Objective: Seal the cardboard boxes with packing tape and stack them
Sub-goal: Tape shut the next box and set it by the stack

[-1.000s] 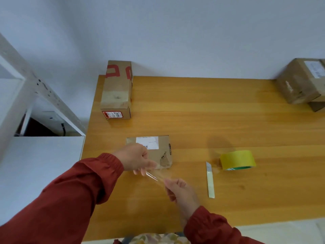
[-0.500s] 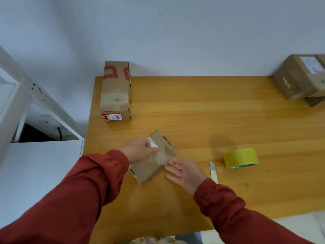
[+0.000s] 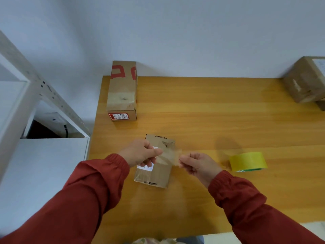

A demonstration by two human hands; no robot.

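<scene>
A small cardboard box (image 3: 161,175) with a white label lies lengthwise on the wooden table (image 3: 211,120) in front of me. Above it I stretch a clear strip of tape (image 3: 169,155) between both hands. My left hand (image 3: 140,153) pinches the strip's left end and my right hand (image 3: 197,163) pinches its right end. A yellow roll of packing tape (image 3: 248,162) stands on the table to the right of my right hand.
A longer taped box with red print (image 3: 122,92) sits at the table's back left. Stacked cardboard boxes (image 3: 306,80) stand at the far right edge. A white shelf unit (image 3: 44,155) borders the table on the left.
The small box was turned from lying crosswise to lying lengthwise. My right hand left the box and took the strip's right end again, and the tape is now pulled flat above the box.
</scene>
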